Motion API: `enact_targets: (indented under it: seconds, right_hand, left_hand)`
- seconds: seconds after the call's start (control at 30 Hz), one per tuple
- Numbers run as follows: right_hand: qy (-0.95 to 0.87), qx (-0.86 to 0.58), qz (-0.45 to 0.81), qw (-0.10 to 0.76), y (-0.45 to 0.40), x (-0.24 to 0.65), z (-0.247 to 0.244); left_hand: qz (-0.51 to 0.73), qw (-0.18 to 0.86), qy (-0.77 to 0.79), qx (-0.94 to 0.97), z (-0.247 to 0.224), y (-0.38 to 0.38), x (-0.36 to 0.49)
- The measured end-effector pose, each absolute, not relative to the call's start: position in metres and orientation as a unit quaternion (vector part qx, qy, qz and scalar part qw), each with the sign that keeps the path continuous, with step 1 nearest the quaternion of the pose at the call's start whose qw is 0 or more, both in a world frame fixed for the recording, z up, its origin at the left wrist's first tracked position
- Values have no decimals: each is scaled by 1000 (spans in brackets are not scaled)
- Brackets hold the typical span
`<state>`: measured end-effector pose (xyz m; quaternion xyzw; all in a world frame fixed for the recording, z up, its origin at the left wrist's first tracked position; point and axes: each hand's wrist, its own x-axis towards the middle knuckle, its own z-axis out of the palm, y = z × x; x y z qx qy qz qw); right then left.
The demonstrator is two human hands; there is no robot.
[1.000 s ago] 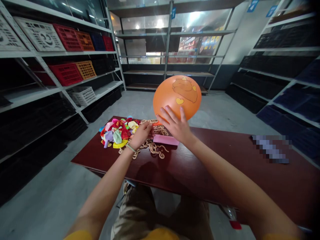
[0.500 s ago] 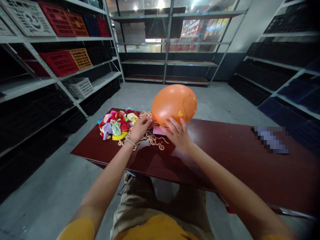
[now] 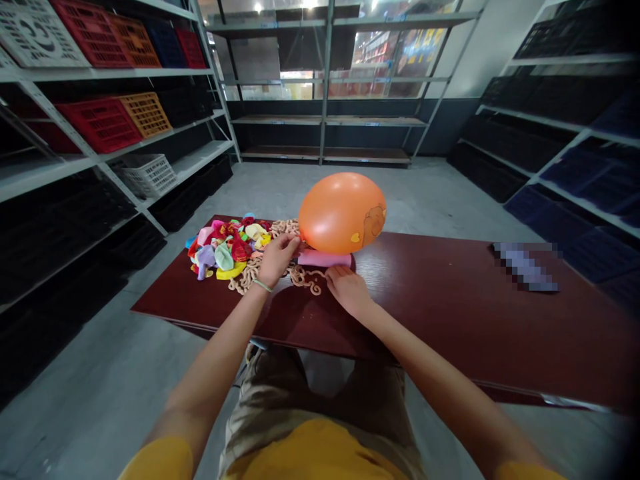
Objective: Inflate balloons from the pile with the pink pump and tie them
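My left hand (image 3: 279, 260), with a green band round its wrist, pinches the neck of an inflated orange balloon (image 3: 340, 212) that bears a printed drawing. Under the balloon a pink cylinder (image 3: 325, 259) lies on the dark red table (image 3: 430, 287). The right hand (image 3: 349, 290) is low at the tabletop, fingers together, just in front of the cylinder. Its fingertips close on the end of a curly tan cord (image 3: 314, 288); the exact grip is partly hidden. More tan cords lie tangled beneath and beside my left hand.
A heap of colourful deflated balloons (image 3: 225, 247) covers the table's left end. A blurred-out flat object (image 3: 527, 267) lies at the right. Shelves with plastic crates (image 3: 103, 123) line the left side, dark bins the right; a metal rack (image 3: 325, 120) stands at the back.
My right hand has left the balloon's side and come down to the tabletop, its spread fingers now together on a cord. My left hand still pinches the balloon's neck; the view has shifted slightly.
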<state>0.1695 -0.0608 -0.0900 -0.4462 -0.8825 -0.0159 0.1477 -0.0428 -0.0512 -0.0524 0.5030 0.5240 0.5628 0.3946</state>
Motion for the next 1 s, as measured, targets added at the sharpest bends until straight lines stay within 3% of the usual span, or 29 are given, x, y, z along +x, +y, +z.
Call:
enact_targets:
  seconds: [0.27, 0.7, 1.0]
  right_hand:
    - [-856, -365, 56, 361, -58, 186, -19]
    - [-852, -332, 13, 405, -39, 205, 96]
    - [-806, -320, -5, 498, -8, 177, 190]
  left_hand:
    - [575, 387, 509, 510, -41, -48, -34]
    - [554, 391, 472, 563, -18, -44, -19]
    - [477, 246, 522, 663, 1, -50, -13]
